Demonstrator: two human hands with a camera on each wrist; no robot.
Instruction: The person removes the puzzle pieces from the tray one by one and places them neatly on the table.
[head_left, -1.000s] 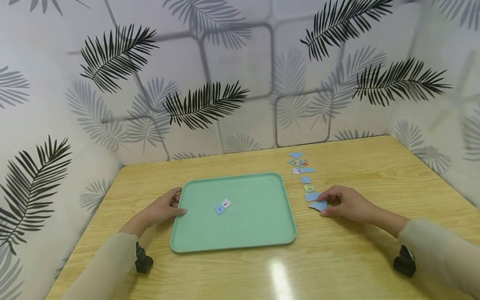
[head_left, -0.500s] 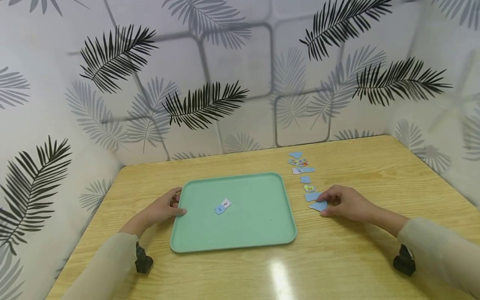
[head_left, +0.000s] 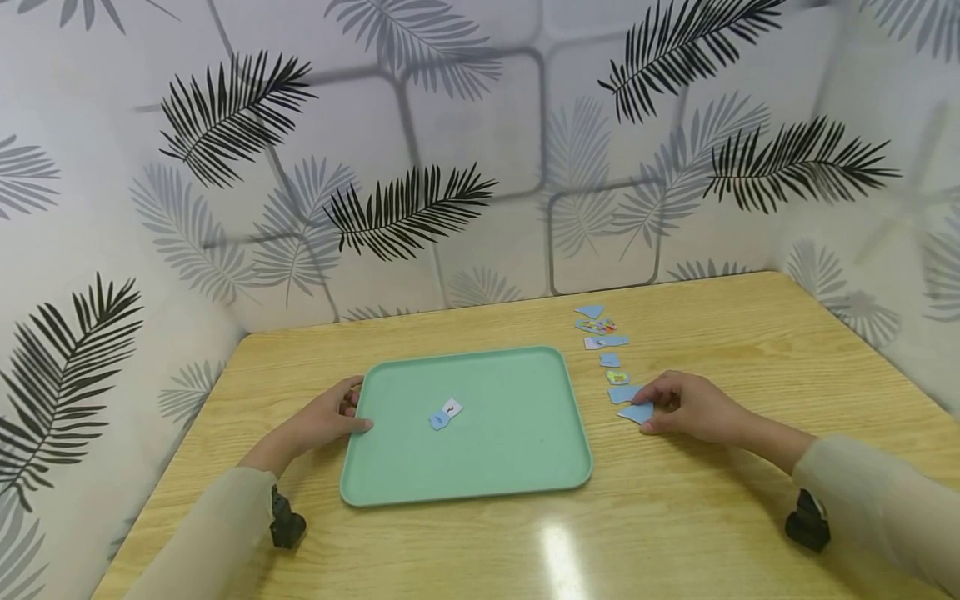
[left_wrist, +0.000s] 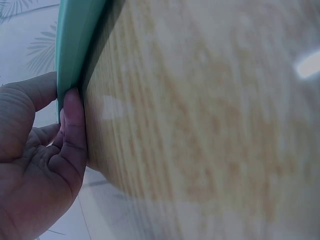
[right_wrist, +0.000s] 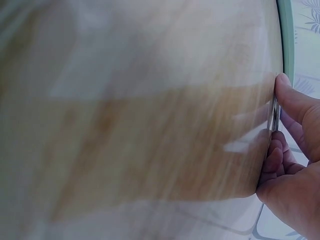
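A green tray point(head_left: 480, 467) lies on the table in the head view. My left hand point(head_left: 330, 414) grips its left rim, thumb over the rim and fingers against its outer side; the left wrist view shows the tray's wall point(left_wrist: 75, 45) between thumb and fingers point(left_wrist: 74, 120). Two small joined puzzle pieces point(head_left: 446, 414), one blue and one white, lie inside the tray. To the right of the tray, my right hand point(head_left: 693, 406) pinches a light blue puzzle piece point(head_left: 634, 413) between thumb and fingers, at or close to the tabletop. The fingers cover its right end.
Several more puzzle pieces form a column right of the tray: a blue one point(head_left: 622, 394), a yellow-patterned one point(head_left: 618, 377), a small blue one point(head_left: 610, 360), a long one point(head_left: 611, 342), a colourful one point(head_left: 597, 326) and a blue triangle point(head_left: 590, 311). Behind the table point(head_left: 450, 550) stands a leaf-patterned wall point(head_left: 480, 250).
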